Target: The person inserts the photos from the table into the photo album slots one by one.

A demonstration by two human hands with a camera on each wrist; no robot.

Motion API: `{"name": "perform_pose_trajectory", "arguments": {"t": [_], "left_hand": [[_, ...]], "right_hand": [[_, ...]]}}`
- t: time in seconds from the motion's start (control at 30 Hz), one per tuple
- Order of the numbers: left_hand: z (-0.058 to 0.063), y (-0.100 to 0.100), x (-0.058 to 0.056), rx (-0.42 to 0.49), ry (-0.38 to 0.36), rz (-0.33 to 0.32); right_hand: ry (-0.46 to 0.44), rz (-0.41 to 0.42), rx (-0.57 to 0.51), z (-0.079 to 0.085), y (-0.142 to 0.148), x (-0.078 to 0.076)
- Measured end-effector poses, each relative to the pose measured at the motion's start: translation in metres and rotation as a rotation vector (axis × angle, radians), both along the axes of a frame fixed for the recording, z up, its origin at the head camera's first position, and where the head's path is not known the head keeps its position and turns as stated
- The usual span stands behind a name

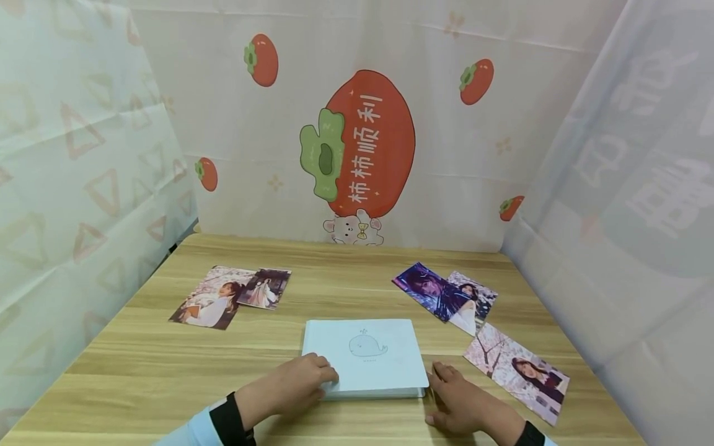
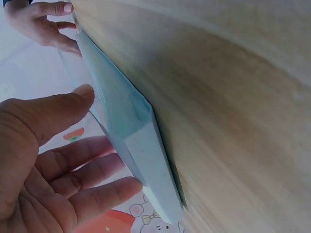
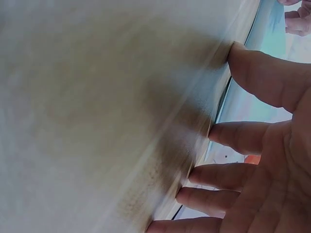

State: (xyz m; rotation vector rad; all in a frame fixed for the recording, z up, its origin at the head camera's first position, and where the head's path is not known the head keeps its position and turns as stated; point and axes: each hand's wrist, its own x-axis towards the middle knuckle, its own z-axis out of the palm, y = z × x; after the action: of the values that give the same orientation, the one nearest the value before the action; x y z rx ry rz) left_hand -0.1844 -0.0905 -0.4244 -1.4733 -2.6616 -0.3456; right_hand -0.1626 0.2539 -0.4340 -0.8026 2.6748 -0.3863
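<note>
Left hand (image 1: 298,381) against whale book (image 1: 385,371), right hand (image 1: 462,401) beside — grips apart — “柿柿顺利” (image 1: 365,148) on backdrop (image 1: 457,161).

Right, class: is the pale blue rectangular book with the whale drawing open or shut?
Shut. In the head view, the pale blue rectangular book lies flat, whale cover on top, with no pages spread.

Wood-grain table (image 1: 156,378), whale-print book (image 1: 374,368), five loose photos (image 1: 206,303)
</note>
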Motion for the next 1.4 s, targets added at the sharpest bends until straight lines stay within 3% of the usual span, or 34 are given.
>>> {"name": "perform_pose_trajectory", "arguments": {"t": [0.23,0.57,0.7,0.93,1.23,1.4], "left_hand": [[-0.003,-0.004,-0.001,0.022,-0.020,-0.009],[-0.002,-0.008,0.003,0.133,0.052,-0.028],[-0.001,-0.007,0.007,0.178,-0.001,0.020],[-0.005,-0.005,0.011,0.292,0.025,0.088],[-0.009,-0.005,0.018,0.524,-0.064,0.305],[-0.011,-0.007,0.019,0.620,-0.058,0.344]], "right_hand": [[0.014,0.014,-0.005,-0.001,0.001,-0.002],[0.019,0.011,-0.014,-0.002,0.001,-0.001],[0.019,0.011,-0.016,-0.003,0.001,-0.001],[-0.003,-0.001,-0.015,-0.003,0.001,-0.002],[0.002,0.001,-0.018,-0.002,0.001,-0.001],[0.003,0.003,-0.018,-0.002,0.001,-0.001]]}}
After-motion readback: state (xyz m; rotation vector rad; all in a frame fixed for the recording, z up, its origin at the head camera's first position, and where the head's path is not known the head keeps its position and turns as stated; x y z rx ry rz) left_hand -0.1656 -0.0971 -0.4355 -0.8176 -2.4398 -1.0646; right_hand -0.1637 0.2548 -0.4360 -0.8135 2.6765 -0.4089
